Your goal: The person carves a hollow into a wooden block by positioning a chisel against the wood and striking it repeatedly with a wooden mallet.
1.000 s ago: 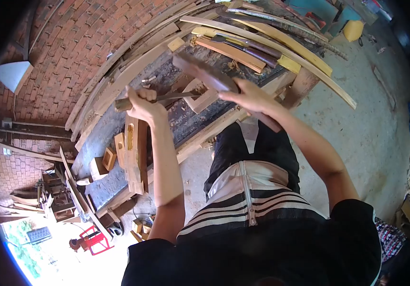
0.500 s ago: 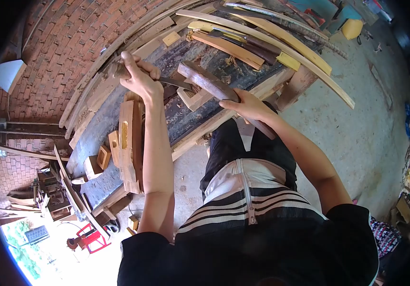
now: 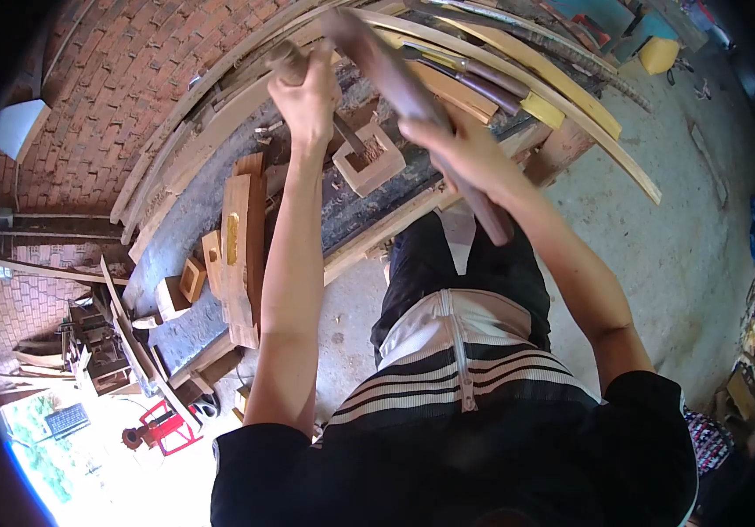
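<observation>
My left hand (image 3: 305, 98) is wrapped round the handle of a chisel (image 3: 348, 132). The blade slants down into the hollow of a small wooden block (image 3: 370, 174), where wood chips lie. In my right hand (image 3: 461, 149) is a dark wooden mallet (image 3: 399, 83), closed in my fingers and slightly blurred. The mallet's far end is raised beside the top of the chisel handle; I cannot tell whether they touch. The block rests on a dark workbench (image 3: 342, 224) near its front edge.
Left of my left forearm stand thick mortised timbers (image 3: 241, 255) and small hollowed blocks (image 3: 191, 279). Along the back lie long curved wooden strips (image 3: 570, 97) and more chisels (image 3: 491, 83). A brick wall (image 3: 149, 79) rises behind; a red chair (image 3: 171, 429) is at lower left.
The chisel has swung more upright, its tip now in the block's hollow, and my left hand has moved up and right. The mallet has risen toward the chisel handle.
</observation>
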